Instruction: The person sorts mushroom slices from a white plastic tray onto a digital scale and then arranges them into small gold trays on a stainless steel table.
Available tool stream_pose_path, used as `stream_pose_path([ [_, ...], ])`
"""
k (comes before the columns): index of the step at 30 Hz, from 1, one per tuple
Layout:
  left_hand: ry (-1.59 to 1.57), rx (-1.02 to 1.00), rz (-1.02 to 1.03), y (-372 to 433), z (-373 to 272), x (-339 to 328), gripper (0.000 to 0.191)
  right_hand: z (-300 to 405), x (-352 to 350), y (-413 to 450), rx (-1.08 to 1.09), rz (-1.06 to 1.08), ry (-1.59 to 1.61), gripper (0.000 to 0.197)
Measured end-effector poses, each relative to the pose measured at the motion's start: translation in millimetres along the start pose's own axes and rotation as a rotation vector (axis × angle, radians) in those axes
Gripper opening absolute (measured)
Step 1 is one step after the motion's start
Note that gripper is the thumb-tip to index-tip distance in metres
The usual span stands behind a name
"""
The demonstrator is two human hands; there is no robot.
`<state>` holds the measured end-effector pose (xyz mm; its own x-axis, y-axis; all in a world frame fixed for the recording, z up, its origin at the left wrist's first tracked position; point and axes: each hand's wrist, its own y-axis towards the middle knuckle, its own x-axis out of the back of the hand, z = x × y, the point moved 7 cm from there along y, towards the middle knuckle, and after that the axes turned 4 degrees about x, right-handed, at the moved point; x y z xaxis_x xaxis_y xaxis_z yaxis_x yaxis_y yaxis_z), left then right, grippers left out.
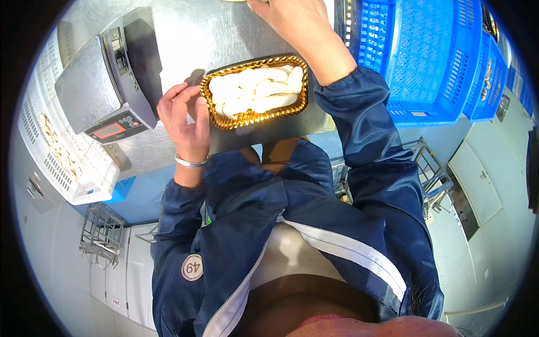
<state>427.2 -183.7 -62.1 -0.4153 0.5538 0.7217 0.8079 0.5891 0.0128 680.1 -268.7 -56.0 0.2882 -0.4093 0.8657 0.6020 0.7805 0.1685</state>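
Observation:
A gold-coloured ribbed plastic tray [254,123] lies on the steel table [181,46] close to its near edge. Pale, elongated pieces [276,87], which look like mushroom stems, fill it. At the tray's left end is my left hand [186,120], thumb and fingertips against or just beside the rim, fingers apart; contact is hard to tell. My right hand [297,14] reaches beyond the tray to the top edge of the picture, where its fingers are partly cut off. A pale thing shows by its fingertips, but whether the hand holds it is unclear.
A digital scale [90,90] with a metal platform stands to the left. Beyond it, a white perforated crate [90,185] holds small brownish-white pieces. Blue perforated crates [452,84] stand at the right, one with brownish pieces inside. Metal-framed stools [101,236] are below the table's level.

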Motion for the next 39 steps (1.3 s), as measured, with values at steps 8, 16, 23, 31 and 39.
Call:
stream_pose_path([
  [8,-0.02,0.014,0.022,-0.1,1.7,3.0,0.021,-26.3,-21.4,-15.5,-0.359,0.113,0.306,0.025],
  [16,-0.031,-0.03,0.037,1.8,-6.7,2.6,0.023,-29.9,5.3,-34.6,-0.617,0.411,0.4,0.023],
  [23,0.004,-0.137,0.142,-25.4,-34.4,-11.5,0.034,-24.0,26.9,-150.5,-0.699,0.306,1.036,0.023],
  [31,0.105,-0.367,0.354,-18.0,-79.6,-47.7,0.036,5.6,20.8,-241.0,-1.135,0.224,1.344,0.02],
  [39,0.179,-0.422,0.472,-13.3,-86.9,-51.7,0.037,11.3,6.0,-269.0,-1.236,0.144,1.417,0.019],
])
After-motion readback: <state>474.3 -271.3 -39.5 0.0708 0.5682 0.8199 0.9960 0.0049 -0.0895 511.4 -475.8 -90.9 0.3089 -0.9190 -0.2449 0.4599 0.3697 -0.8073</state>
